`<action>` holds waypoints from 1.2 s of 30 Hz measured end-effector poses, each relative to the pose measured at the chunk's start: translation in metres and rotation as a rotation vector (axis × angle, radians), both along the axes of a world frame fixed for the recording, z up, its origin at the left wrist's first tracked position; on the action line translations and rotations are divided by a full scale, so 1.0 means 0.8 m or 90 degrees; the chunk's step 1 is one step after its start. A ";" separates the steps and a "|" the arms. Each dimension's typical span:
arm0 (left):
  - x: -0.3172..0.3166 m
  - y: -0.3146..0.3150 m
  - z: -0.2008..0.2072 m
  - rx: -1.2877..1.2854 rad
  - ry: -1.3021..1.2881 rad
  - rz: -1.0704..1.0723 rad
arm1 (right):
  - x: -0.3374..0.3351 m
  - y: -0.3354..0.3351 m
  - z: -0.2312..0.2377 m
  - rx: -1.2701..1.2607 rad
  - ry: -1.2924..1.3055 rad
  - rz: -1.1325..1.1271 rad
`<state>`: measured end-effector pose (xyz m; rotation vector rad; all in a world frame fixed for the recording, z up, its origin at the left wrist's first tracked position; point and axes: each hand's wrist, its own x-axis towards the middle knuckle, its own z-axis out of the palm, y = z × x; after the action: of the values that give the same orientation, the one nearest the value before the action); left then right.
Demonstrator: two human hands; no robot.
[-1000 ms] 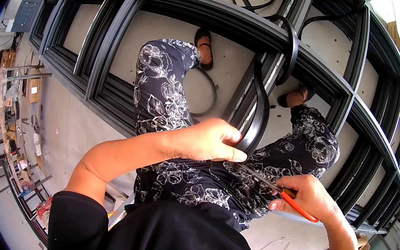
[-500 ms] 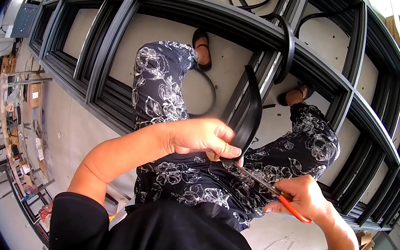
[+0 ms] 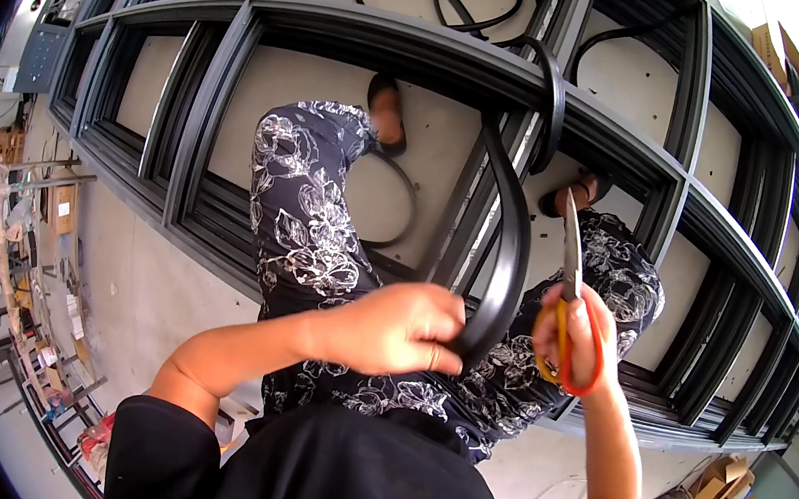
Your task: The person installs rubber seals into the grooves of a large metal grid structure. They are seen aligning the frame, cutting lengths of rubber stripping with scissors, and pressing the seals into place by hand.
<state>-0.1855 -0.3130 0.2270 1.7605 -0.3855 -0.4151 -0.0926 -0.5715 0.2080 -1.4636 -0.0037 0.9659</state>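
My left hand (image 3: 404, 331) pinches the near end of a black rubber strip (image 3: 509, 254) above my lap. From there the strip curves up and away toward the dark grey metal frame (image 3: 389, 21). In my right hand (image 3: 589, 340) is a pair of scissors (image 3: 574, 247) with orange-red and yellow handles. The blades look closed together and point up and away, apart from the strip. Another black strip (image 3: 553, 108) hangs in a loop over a frame bar near my right foot.
My feet stand on the floor inside openings of the large frame. Loose black strips (image 3: 469, 27) lie coiled at the far side. A shelf rack (image 3: 41, 253) holding parts stands at the left, and a cardboard box (image 3: 720, 481) sits at the lower right.
The scissors have moved away from the strip's near end and swung upright in my right hand. My left hand has drawn the strip slightly nearer to me.
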 end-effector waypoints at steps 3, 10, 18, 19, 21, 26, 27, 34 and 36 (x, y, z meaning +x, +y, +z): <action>-0.017 -0.020 0.009 0.076 -0.055 -0.077 | -0.003 0.033 -0.009 0.072 0.060 -0.143; 0.004 0.003 0.046 0.247 -0.125 -0.067 | 0.000 0.028 0.031 0.199 0.005 -0.383; 0.068 -0.023 0.034 -0.393 0.141 0.152 | -0.057 -0.026 0.071 0.089 -0.346 -0.710; 0.075 -0.040 0.030 -0.481 0.187 0.163 | -0.068 -0.034 0.069 0.047 -0.343 -0.732; 0.090 -0.079 0.030 -0.592 0.307 0.206 | -0.091 -0.045 0.059 -0.065 -0.334 -0.803; 0.121 -0.135 0.013 -0.710 0.364 0.254 | -0.187 -0.127 -0.027 -0.306 -0.229 -0.837; 0.120 -0.147 0.015 -0.698 0.372 0.253 | -0.209 -0.137 -0.053 -0.394 -0.232 -0.841; 0.154 -0.150 0.034 -0.794 0.352 0.184 | -0.336 -0.289 -0.197 -0.738 -0.025 -0.821; 0.160 -0.148 0.046 -0.812 0.372 0.145 | -0.349 -0.328 -0.226 -0.772 0.014 -0.790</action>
<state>-0.0575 -0.4316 0.2638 0.3909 0.0194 -0.3630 -0.3721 -0.8337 0.0275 -1.9951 1.5411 -0.1806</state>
